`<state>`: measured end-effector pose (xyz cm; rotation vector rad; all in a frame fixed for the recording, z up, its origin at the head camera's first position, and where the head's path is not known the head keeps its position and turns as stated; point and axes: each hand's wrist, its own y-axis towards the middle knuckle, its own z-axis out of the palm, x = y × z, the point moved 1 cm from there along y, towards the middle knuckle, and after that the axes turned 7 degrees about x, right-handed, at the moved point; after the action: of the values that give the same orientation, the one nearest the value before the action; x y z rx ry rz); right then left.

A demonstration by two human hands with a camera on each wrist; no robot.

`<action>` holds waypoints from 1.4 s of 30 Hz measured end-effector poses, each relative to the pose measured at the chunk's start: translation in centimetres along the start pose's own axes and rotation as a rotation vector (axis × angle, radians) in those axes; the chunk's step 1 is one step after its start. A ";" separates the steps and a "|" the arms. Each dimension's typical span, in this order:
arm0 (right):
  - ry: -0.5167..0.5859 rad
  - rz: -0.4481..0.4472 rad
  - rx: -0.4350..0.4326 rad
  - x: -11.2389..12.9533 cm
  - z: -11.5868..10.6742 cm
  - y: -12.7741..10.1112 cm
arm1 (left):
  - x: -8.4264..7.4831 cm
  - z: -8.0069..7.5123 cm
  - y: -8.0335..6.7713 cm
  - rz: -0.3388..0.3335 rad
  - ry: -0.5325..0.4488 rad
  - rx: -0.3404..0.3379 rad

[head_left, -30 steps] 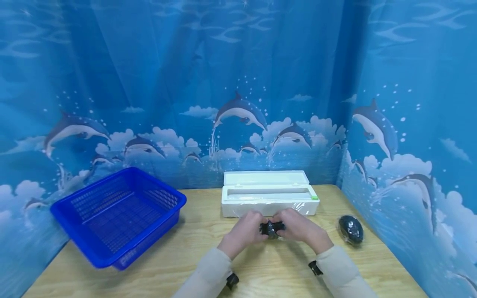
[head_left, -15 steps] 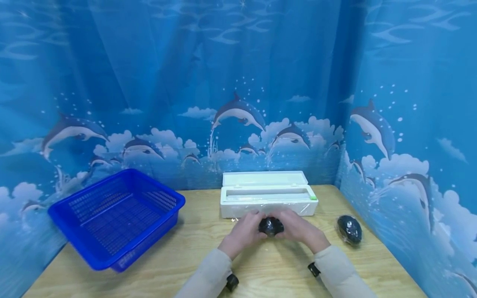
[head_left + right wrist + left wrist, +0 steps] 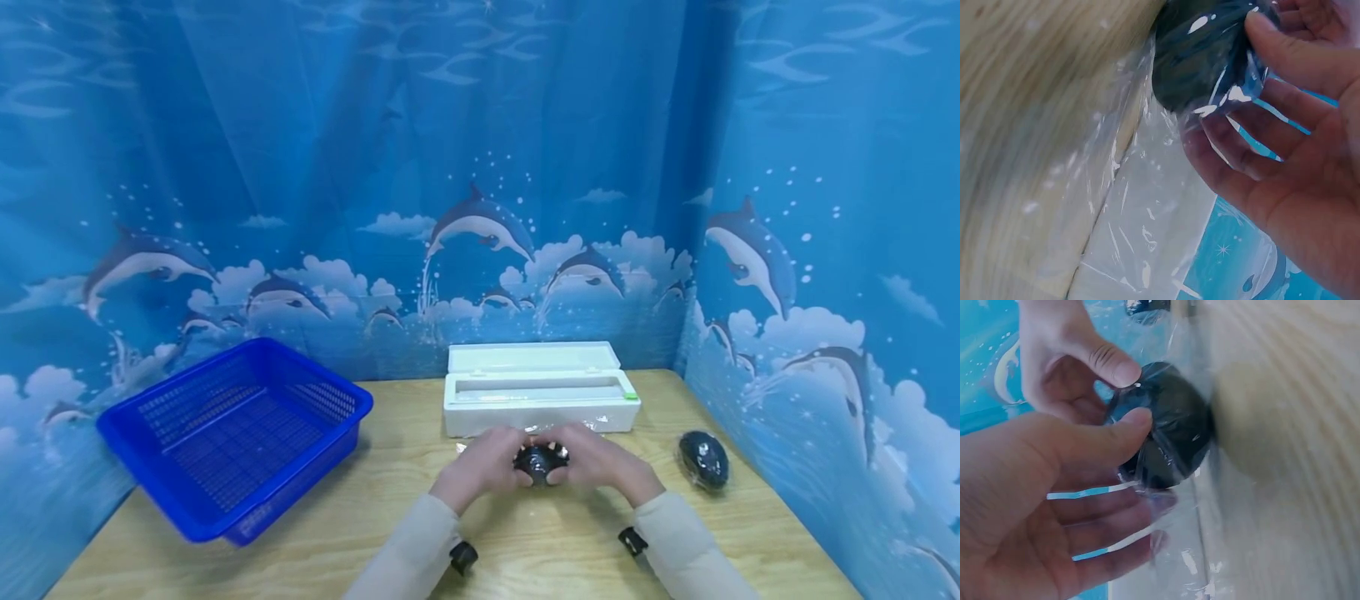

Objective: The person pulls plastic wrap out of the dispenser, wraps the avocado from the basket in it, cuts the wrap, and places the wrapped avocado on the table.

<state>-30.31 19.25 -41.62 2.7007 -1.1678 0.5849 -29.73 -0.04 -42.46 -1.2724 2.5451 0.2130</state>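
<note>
Between both hands, in front of the white box, is a glossy black rounded thing (image 3: 540,463) in clear plastic film (image 3: 1100,156). My left hand (image 3: 477,468) grips its left side; in the left wrist view its thumb presses the film onto the black surface, with the other fingers spread behind. My right hand (image 3: 600,462) grips the opposite side, its thumb on top and fingers against the film in the right wrist view. Loose film trails from the black thing across the table. Its exact kind cannot be told under the film.
Behind the hands stands a long white box (image 3: 540,417) with its lid raised. At the left is a blue perforated basket (image 3: 300,479). A second black oval thing in film (image 3: 703,461) lies near the right edge of the wooden table (image 3: 382,517).
The black thing has turned between the fingers and now shows a smoother, rounder side. Both hands have shifted only slightly. Basket, box and second black thing stay put.
</note>
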 end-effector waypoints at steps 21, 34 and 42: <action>0.112 0.053 0.099 0.4 -0.2 -0.1 | 0.2 -1.6 -0.8 0.013 -0.066 0.077; -0.064 0.024 0.006 2.4 -0.1 0.0 | 0.7 -1.4 -0.8 -0.144 -0.128 0.254; -0.013 0.061 0.020 1.8 0.3 0.1 | 1.1 -1.1 -0.7 -0.107 -0.158 0.293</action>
<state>-29.21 17.90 -41.14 2.6976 -1.2581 0.5921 -29.99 -1.64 -41.75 -1.2196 2.2676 -0.0773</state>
